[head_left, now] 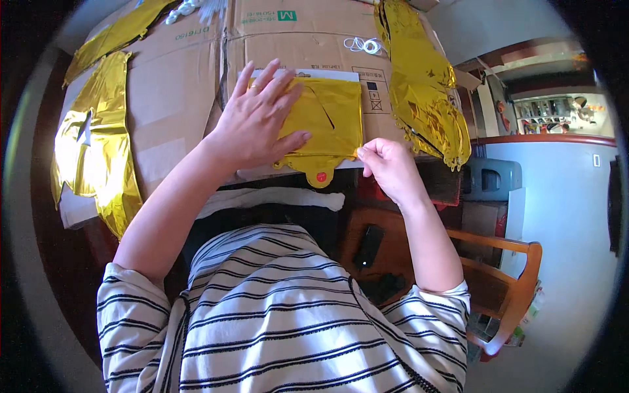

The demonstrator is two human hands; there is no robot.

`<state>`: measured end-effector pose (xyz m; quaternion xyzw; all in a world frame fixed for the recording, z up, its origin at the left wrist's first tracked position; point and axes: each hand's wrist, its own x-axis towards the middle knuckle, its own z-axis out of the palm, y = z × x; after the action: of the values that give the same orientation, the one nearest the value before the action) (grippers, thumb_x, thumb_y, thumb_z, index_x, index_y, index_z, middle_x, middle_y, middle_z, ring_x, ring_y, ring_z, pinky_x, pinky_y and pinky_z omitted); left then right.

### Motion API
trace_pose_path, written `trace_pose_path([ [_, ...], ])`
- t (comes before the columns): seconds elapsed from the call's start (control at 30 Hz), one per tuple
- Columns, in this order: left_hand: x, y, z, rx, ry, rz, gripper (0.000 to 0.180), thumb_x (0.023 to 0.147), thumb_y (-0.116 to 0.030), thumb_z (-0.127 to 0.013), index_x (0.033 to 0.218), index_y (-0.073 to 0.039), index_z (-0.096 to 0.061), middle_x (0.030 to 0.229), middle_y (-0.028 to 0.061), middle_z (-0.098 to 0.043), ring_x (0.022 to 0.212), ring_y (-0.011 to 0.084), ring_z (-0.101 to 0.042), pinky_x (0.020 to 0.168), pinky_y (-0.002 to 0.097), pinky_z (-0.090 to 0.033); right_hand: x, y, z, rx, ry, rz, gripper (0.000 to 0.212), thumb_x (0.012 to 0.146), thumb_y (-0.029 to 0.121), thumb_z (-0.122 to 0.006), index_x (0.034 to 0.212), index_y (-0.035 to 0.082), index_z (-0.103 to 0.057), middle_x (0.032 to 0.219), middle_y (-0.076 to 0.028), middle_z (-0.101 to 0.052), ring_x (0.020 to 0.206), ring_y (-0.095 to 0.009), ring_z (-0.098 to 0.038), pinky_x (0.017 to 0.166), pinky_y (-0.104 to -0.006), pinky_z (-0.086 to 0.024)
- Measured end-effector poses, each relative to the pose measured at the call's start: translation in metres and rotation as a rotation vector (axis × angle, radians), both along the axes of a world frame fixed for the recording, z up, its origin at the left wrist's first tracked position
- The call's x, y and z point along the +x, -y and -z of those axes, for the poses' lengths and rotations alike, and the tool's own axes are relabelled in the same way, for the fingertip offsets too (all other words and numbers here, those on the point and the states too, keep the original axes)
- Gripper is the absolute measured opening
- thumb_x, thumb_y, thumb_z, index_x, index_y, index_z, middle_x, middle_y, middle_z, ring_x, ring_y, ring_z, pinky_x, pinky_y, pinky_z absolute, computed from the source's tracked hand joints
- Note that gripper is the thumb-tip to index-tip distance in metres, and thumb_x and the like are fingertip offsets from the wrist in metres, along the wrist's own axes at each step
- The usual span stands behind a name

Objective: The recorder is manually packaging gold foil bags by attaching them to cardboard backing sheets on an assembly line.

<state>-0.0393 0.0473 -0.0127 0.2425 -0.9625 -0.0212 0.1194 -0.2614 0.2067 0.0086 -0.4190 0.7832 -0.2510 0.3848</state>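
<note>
A folded gold foil balloon [337,111] lies flat in front of me, on top of a white card [341,76] whose far edge shows. From its near side sticks out a rounded tab with a red dot [321,177]. My left hand [259,118] rests flat over the left part of the foil, fingers spread and thumb out to the right. At the near right corner, the thumb and finger of my right hand [388,164] pinch the foil's edge. The left part of the foil is hidden beneath my left hand.
Flattened cardboard [170,98] covers the work surface. Other gold foil balloons lie at left [98,131], far left [124,33] and right [419,78]. A coil of white string [370,46] sits beyond the foil. A wooden chair [491,262] stands at lower right, near a grey-blue plastic stool [491,179].
</note>
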Motion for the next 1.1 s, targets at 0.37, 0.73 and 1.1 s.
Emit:
trace_pose_path([
  [0.37,-0.073,0.012,0.025,0.102,-0.116,0.424,0.065,0.094,-0.041,-0.06,0.145,-0.001,-0.046,0.152,0.0162,-0.044,0.143,0.032,-0.037,0.121,0.0456,-0.025,-0.001,0.001,0.002,-0.054,-0.046,-0.008,0.023,0.094,0.017,-0.064,0.087,-0.004,-0.07,0.064,-0.009,-0.067,0.059,-0.014,-0.063,0.06,-0.0303,-0.051],
  [0.73,-0.07,0.014,0.032,0.141,-0.168,0.441,0.066,0.095,-0.041,-0.059,0.147,-0.004,-0.043,0.154,0.0169,-0.041,0.144,0.0334,-0.035,0.121,0.0462,-0.024,-0.002,0.004,0.004,-0.047,-0.254,-0.072,0.024,0.091,0.021,-0.067,0.086,-0.002,-0.071,0.077,-0.02,-0.071,0.073,-0.031,-0.072,0.069,-0.0394,-0.055],
  [1.1,-0.068,0.016,0.028,0.228,-0.242,0.441,0.068,0.092,-0.039,-0.065,0.145,-0.003,-0.044,0.15,0.0197,-0.043,0.143,0.0366,-0.036,0.12,0.0467,-0.027,-0.008,0.007,-0.003,-0.008,-0.019,-0.061,0.02,0.092,0.018,-0.066,0.09,-0.002,-0.069,0.076,-0.017,-0.071,0.069,-0.023,-0.071,0.066,-0.0351,-0.054],
])
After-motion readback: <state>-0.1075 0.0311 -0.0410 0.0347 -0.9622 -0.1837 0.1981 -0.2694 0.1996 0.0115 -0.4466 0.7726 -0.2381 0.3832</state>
